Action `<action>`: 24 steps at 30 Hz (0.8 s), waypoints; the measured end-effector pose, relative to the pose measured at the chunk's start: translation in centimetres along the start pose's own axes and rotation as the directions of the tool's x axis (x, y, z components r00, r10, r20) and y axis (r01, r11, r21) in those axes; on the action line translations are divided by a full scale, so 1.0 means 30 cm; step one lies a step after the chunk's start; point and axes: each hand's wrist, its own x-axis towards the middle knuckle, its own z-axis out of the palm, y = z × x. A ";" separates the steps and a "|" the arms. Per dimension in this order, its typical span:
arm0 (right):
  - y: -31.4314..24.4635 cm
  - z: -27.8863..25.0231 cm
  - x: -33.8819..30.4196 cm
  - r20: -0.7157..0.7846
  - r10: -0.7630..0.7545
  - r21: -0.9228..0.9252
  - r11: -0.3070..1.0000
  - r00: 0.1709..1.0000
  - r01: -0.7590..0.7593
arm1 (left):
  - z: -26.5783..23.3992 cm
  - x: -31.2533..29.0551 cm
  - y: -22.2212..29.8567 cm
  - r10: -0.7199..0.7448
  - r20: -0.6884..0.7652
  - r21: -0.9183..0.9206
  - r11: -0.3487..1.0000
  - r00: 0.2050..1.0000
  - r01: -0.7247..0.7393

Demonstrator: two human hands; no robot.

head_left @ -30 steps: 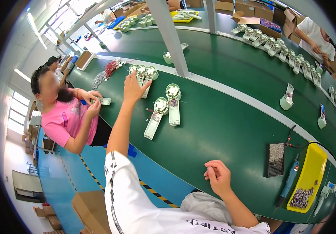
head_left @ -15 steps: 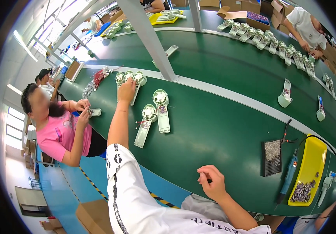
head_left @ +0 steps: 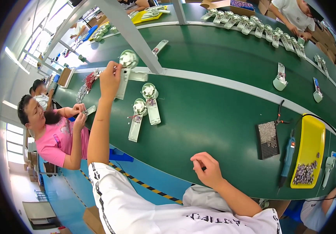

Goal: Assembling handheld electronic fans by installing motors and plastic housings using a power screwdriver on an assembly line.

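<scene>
At the end of my outstretched left arm, my left hand [head_left: 110,80] is closed on a pale green handheld fan body [head_left: 122,86]. Its round head, with white parts inside, points away from me. Another pale green housing piece [head_left: 138,76] shows just beyond it, partly hidden. Closer to me, two similar fan bodies lie open on the green table: one [head_left: 152,111] with its head up and one [head_left: 135,126] with a red wire at its side. Over the front edge, my right hand [head_left: 208,169] hovers with fingers curled and nothing visible in them.
To the right are a black grid tray of small metal parts [head_left: 268,140], pliers [head_left: 280,117], a blue electric screwdriver [head_left: 288,156] and a yellow tray [head_left: 307,136]. A metal post [head_left: 137,39] rises beyond my left hand. A person in pink [head_left: 61,136] works at left.
My left hand has taken hold of a fan body from the row and lifted it, shifting left. The row's other heads no longer show. My right hand stays curled near the edge.
</scene>
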 end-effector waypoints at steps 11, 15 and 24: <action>0.002 -0.038 -0.019 -0.222 0.155 0.356 0.932 0.963 -0.068 | 0.164 -0.146 0.640 0.355 0.480 -0.447 0.886 0.802 -0.124; 0.009 -0.159 -0.036 -0.430 0.220 0.408 0.913 0.875 -0.029 | 0.254 -0.227 0.791 0.495 0.526 -0.529 0.827 0.691 -0.190; 0.024 -0.271 0.030 -0.436 0.327 0.299 0.931 0.838 -0.207 | 0.344 -0.436 0.983 0.309 0.531 -0.549 0.835 0.789 0.042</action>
